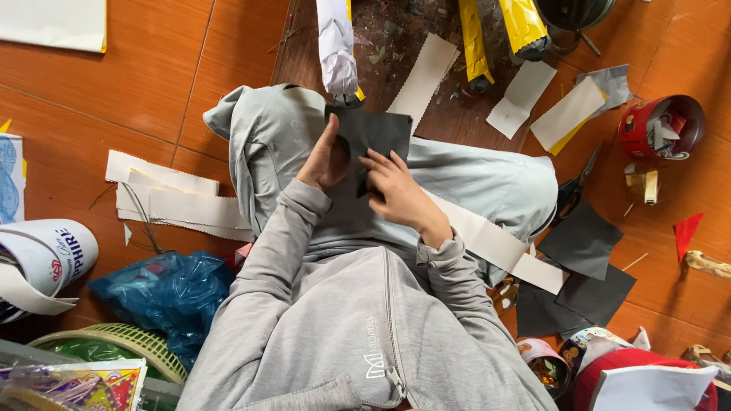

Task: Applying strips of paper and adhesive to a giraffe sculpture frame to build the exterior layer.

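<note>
I sit cross-legged on the floor in grey clothes. Both hands meet over my lap on a dark grey sheet of paper. My left hand grips its left edge, thumb pointing up along the sheet. My right hand pinches the lower part of the same sheet with its fingertips. The bottom of the sheet is hidden between the hands. A long cream paper strip with a zigzag edge lies across my right thigh.
More cream strips lie on the orange tile floor at left. Dark paper squares and black scissors lie at right, near a red tin. A blue plastic bag and green basket sit lower left.
</note>
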